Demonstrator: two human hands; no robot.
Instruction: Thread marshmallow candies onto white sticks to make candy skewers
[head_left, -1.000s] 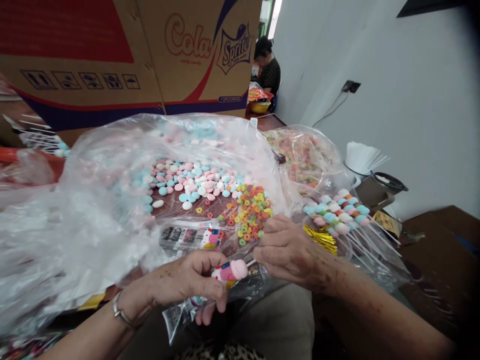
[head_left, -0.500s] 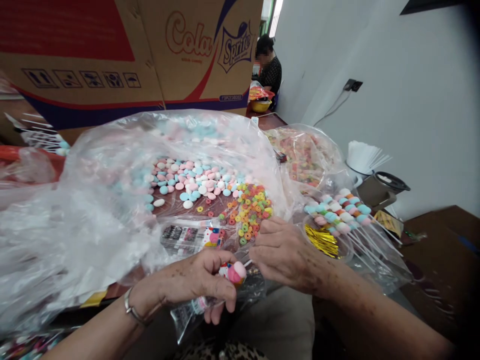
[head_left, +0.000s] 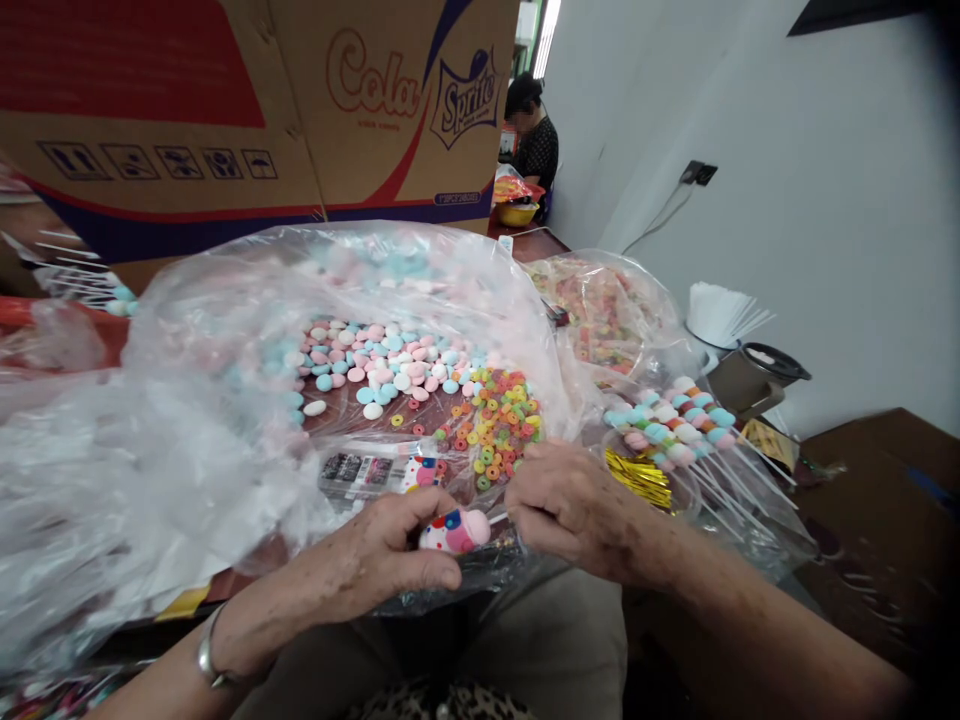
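My left hand [head_left: 382,548] is closed around a candy skewer [head_left: 474,526] in a clear wrapper with a dotted, colourful print. A pink candy shows at its right end, where a white stick comes out. The fingers of my right hand [head_left: 566,508] are curled in on that stick; their tips are partly hidden. Just beyond the hands lie a pile of ring-shaped candies [head_left: 504,420] and flat printed wrappers [head_left: 360,470]. Gold twist ties [head_left: 637,480] fill a clear round tub right of my right hand.
A big plastic bag [head_left: 217,290] spills pink, blue and white candies [head_left: 397,365] onto the table. Finished-looking candy skewers [head_left: 679,425] are stacked at right, near white sticks [head_left: 724,310] and a dark mug [head_left: 757,378]. A cardboard box [head_left: 300,120] blocks the back; another person [head_left: 536,140] sits beyond.
My left hand has turned and lifted the skewer slightly, so the wrapper's print now shows. The wrapper's loose end no longer hangs below the hand. My right hand stays by the stick.
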